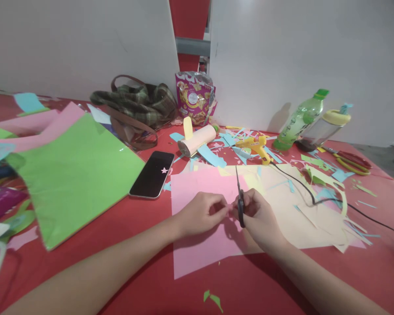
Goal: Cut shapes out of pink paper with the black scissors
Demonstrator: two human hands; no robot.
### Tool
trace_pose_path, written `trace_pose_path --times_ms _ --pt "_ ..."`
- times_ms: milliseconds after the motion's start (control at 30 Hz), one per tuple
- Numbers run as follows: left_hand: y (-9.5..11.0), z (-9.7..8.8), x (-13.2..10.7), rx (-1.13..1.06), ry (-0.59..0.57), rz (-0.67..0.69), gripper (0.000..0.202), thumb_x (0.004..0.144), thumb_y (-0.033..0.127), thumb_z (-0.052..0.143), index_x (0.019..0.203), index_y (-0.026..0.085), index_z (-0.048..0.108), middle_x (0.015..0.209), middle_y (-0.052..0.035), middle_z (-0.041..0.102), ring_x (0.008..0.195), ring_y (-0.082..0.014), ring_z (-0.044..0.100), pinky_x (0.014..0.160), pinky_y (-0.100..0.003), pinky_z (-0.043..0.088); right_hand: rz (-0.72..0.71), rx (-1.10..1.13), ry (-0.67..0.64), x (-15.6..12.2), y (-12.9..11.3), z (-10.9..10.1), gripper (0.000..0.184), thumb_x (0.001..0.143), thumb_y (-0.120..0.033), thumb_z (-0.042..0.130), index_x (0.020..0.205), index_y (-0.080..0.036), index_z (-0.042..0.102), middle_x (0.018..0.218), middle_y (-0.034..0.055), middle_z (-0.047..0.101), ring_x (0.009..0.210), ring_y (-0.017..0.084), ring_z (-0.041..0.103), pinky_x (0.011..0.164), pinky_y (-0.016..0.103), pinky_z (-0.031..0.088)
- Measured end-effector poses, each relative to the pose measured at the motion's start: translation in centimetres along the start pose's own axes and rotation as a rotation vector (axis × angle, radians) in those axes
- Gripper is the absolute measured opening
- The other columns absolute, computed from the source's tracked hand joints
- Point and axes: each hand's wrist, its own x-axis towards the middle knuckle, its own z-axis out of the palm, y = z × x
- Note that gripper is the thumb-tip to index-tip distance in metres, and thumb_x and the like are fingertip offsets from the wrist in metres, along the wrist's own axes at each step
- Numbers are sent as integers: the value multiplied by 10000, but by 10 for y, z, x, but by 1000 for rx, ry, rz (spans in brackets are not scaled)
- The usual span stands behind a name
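Note:
My left hand (203,214) pinches a small piece of pink paper (230,208) between thumb and fingertips; its shape is mostly hidden. Close beside it, my right hand (259,216) is closed on a pair of scissors (240,203) with dark handles, the blades pointing up and away from me. The fingertips of both hands nearly meet at the pink piece. Beneath them lies a pink paper sheet (190,258), which overlaps cream paper (302,227) on the right. To the left, a black phone (149,177) carries a small pink star (164,170) on its screen.
Behind the sheets lie a paper-tube plane (198,141), a yellow glue gun (256,146) with a black cord, and scattered scraps. A snack bag (195,98), plaid bag (141,103) and green bottle (300,120) stand farther back. Large green paper (75,175) covers the left; red-yellow scissors (353,162) lie right.

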Motion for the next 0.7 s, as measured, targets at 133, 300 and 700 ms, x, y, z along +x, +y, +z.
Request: trace_pose_path --times_ms 133,300,700 --pt "-1 0 0 82 -39 39 250 799 271 364 694 131 541 650 -18 577 573 -91 503 564 -205 387 -6 -28 -7 0 -1 0 291 611 -73 565 614 -212 311 630 -39 465 566 106 443 473 222 365" --pt "0 0 -1 66 24 7 239 798 259 359 679 138 528 638 -12 565 573 -92 490 569 -211 386 -6 -20 21 0 -2 1 276 620 -96 577 624 -211 327 644 -33 474 570 108 454 468 222 369" --pt "4 5 -3 -52 -2 -44 241 785 244 362 590 142 461 589 6 538 547 -84 478 542 -202 375 -28 55 21 0 -5 1 287 637 -154 615 616 -214 336 630 -45 458 541 97 435 462 220 355"
